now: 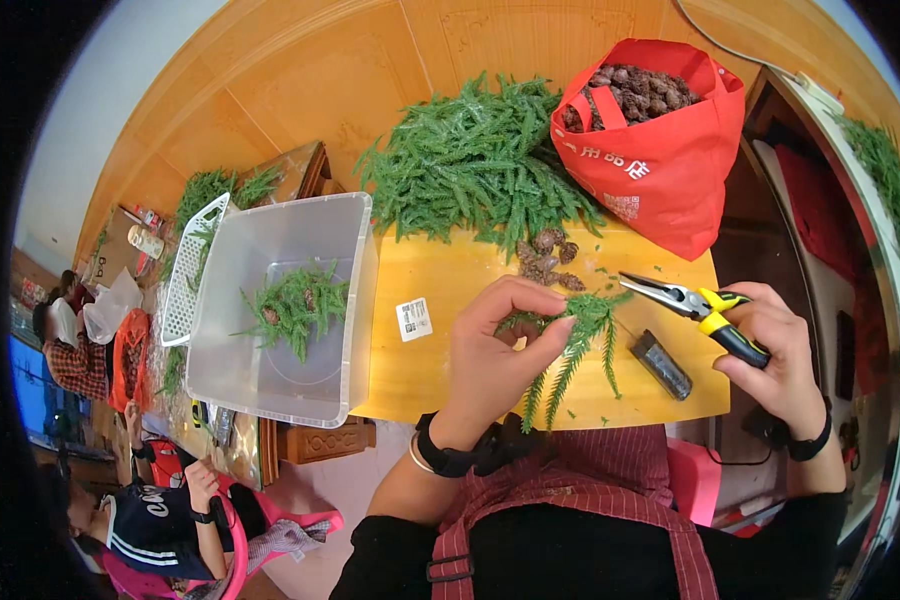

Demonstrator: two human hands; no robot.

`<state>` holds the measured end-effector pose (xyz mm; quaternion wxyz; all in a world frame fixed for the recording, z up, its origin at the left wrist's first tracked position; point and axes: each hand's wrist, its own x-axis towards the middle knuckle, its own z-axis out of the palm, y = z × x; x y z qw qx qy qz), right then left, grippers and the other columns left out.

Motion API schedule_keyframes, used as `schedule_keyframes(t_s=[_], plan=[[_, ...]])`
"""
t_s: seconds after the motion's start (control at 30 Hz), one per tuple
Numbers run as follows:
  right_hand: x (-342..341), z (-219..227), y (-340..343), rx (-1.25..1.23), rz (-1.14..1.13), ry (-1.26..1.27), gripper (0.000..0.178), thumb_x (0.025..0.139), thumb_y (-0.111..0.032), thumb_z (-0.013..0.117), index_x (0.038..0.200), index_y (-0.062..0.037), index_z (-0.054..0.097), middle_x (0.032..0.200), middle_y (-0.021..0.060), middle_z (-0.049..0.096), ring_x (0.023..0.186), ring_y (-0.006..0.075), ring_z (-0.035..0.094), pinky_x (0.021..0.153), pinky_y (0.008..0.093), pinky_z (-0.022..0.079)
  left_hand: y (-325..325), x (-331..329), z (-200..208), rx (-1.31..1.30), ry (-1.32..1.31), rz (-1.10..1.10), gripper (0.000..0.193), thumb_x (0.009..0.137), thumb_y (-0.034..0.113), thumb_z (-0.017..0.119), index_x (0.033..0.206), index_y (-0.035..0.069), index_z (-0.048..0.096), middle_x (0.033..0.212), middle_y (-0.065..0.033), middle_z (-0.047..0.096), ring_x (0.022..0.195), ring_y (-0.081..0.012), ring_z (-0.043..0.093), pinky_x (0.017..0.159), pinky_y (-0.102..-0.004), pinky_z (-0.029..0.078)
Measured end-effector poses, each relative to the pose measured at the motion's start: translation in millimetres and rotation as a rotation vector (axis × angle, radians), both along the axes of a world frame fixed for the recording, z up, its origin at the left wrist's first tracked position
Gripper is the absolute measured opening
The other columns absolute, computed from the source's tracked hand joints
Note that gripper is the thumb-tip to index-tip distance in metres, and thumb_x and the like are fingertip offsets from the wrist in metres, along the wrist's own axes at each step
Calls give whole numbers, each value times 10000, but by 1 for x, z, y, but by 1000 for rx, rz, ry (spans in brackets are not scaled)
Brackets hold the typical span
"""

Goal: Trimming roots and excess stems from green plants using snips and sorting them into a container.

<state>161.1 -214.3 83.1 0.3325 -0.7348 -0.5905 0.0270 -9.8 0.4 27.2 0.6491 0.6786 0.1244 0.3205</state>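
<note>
In my left hand point(505, 345) I pinch a green artificial pine sprig point(582, 335) near its top, its needled strands hanging over the yellow table point(450, 385). My right hand point(775, 350) is wrapped around the black-and-yellow handles of long-nose pliers point(695, 300). The pliers' jaws point left, close to the top of the sprig; whether they touch it I cannot tell. Just beyond my left hand lie several brown pine cones point(548, 258). A dark, roughly oblong object point(660, 365) rests on the table below the pliers.
A clear plastic bin point(355, 300) at left holds a greenery piece with cones point(300, 305). Behind are a heap of green sprigs point(470, 155) and a red bag point(660, 165) full of pine cones. A white label point(414, 319) lies on the table. Other people point(150, 530) sit far left.
</note>
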Motion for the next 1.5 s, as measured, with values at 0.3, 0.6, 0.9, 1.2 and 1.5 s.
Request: schedule_keyframes(t_s=[0.3,0.6,0.9,1.2,1.5], plan=[[25,-11,12,-20,150,-21,347,652,-278,736,679,4,537,805,120,606,985,335,533,825,404,422,0,-1,3,-52,-113,-119,164,732,-123,589,838,-5,544,925,-118,566,808,-157,593,689,-252,514],[33,-40,17,42,258,254,443,670,-376,722,616,-6,483,822,126,614,1010,357,521,851,426,397,-4,4,3,-211,-137,-110,141,741,-83,619,843,-4,561,917,-74,567,801,-102,571,664,-200,496],[27,-52,17,60,176,307,412,687,-341,698,611,-13,460,813,120,605,1024,359,515,858,433,388,-5,10,2,-173,-176,-58,137,747,-75,621,831,-1,543,896,-60,551,804,-98,564,659,-206,494],[29,-49,13,33,146,278,326,687,-272,684,682,14,528,798,117,597,1014,334,520,863,407,389,-2,10,0,-223,-129,-146,145,758,-52,622,849,1,523,931,-66,543,819,-98,566,674,-212,502],[-4,-21,39,286,-59,430,201,684,33,616,873,6,552,900,104,643,926,165,554,810,284,411,-8,14,3,-297,-64,-236,150,779,-70,591,890,-12,509,945,-77,533,790,-128,591,706,-241,510]])
